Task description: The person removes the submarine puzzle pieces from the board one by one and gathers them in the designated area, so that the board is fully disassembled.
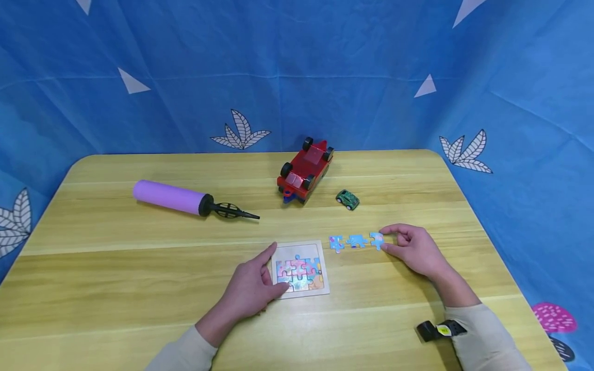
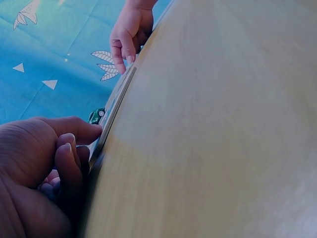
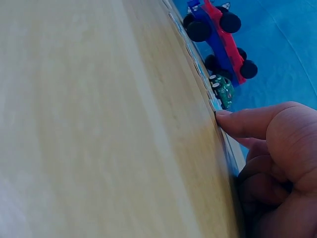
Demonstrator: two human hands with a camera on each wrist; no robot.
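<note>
In the head view, my left hand (image 1: 246, 286) holds the left side of a small, pale-framed jigsaw puzzle board (image 1: 284, 252). Its thumb lies over the lower left and its index finger reaches the upper left corner. Pink, blue and orange pieces fill the board's lower part; bare tray shows along the top. Three loose pieces lie in a row to the right. My right hand (image 1: 417, 250) pinches the rightmost puzzle piece (image 1: 376, 240) between thumb and index finger, at the table surface. The middle piece (image 1: 356, 240) and left piece (image 1: 336, 242) lie untouched.
Behind the board, a red toy car (image 1: 306, 167) lies wheels up, with a small green toy car (image 1: 347, 199) to its right. A purple balloon pump (image 1: 171, 197) with a black nozzle lies at the left. Blue cloth (image 1: 278, 103) hangs behind the wooden table (image 1: 116, 288).
</note>
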